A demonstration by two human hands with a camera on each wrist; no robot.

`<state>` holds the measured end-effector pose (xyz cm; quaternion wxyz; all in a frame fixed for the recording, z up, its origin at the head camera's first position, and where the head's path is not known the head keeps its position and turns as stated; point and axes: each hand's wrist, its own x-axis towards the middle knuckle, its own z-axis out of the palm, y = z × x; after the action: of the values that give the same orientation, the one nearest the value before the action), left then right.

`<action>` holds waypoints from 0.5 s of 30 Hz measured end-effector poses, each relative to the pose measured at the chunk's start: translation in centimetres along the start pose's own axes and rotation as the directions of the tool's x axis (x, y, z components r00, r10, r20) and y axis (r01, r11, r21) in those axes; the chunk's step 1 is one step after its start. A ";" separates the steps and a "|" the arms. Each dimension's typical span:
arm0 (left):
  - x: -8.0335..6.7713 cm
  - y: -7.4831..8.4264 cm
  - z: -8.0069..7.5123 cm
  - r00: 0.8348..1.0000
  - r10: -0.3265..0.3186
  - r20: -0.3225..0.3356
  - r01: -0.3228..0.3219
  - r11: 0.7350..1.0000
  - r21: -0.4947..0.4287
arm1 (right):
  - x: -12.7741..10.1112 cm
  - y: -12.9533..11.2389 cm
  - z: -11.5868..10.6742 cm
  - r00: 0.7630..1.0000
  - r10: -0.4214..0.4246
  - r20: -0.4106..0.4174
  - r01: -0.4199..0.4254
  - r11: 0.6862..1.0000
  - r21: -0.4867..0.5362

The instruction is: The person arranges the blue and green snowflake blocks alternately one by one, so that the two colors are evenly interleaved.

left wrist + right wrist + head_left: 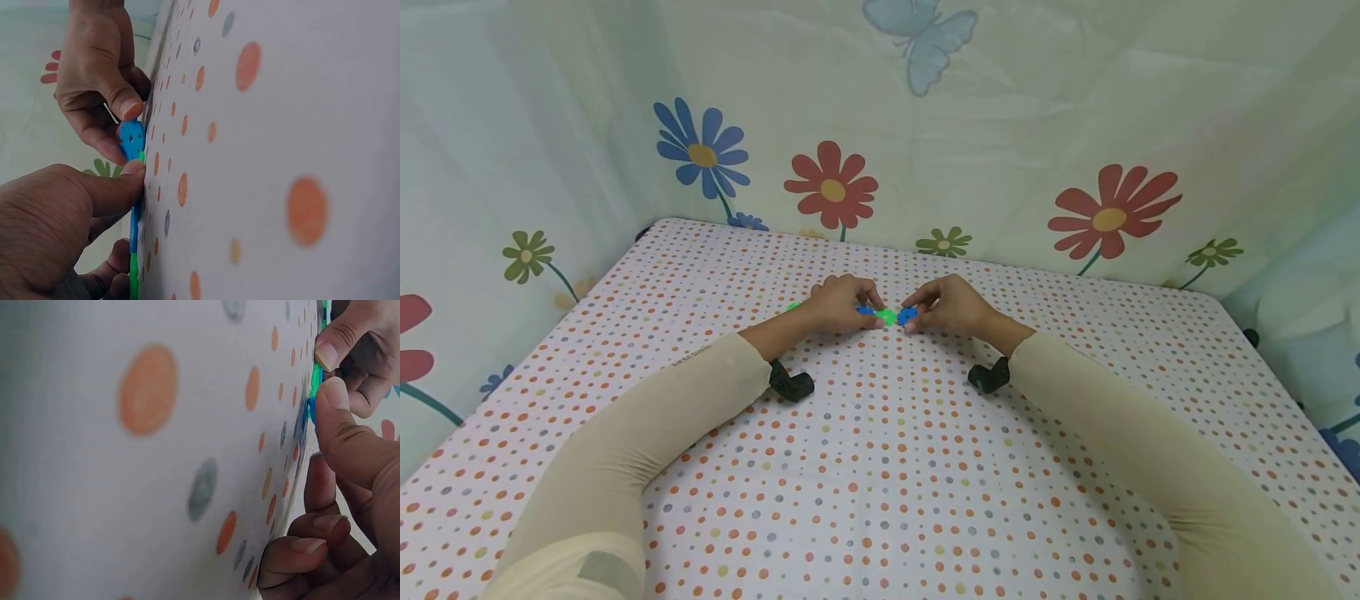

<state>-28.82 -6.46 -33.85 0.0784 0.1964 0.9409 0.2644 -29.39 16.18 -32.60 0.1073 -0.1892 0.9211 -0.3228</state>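
Note:
My left hand [841,304] pinches a bright green notched plastic disc [887,317] near the middle of the table. A blue disc [865,310] and another green piece [134,275] run in a row beneath that hand, partly hidden by its fingers. Facing it, my right hand [957,305] holds a second blue notched disc [132,139] between thumb and fingers. This blue disc's edge meets the green one's; whether their slots interlock I cannot tell. In the right wrist view, the right thumb [337,397] covers most of the blue disc.
A white tablecloth [857,467] with coloured dots covers the table. Behind it hangs a curtain [1000,125] printed with flowers and a butterfly. Black wrist devices [792,383] sit below both wrists, close to the cloth. A green bit [793,306] shows left of the left wrist.

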 end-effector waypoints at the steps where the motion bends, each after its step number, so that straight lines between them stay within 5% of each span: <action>1: 0.0 0.0 0.0 1.000 -0.001 0.001 0.001 1.000 0.000 | 0.0 0.0 0.0 1.000 0.001 0.001 -0.001 1.000 -0.002; 15: -0.1 0.1 -0.1 1.000 0.001 -0.007 -0.001 1.000 0.010 | 0.2 0.0 0.0 1.000 0.012 0.022 -0.011 0.999 -0.034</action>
<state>-28.75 -6.46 -33.76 0.0741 0.1962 0.9424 0.2606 -29.61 16.10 -32.67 0.1164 -0.1892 0.9263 -0.3043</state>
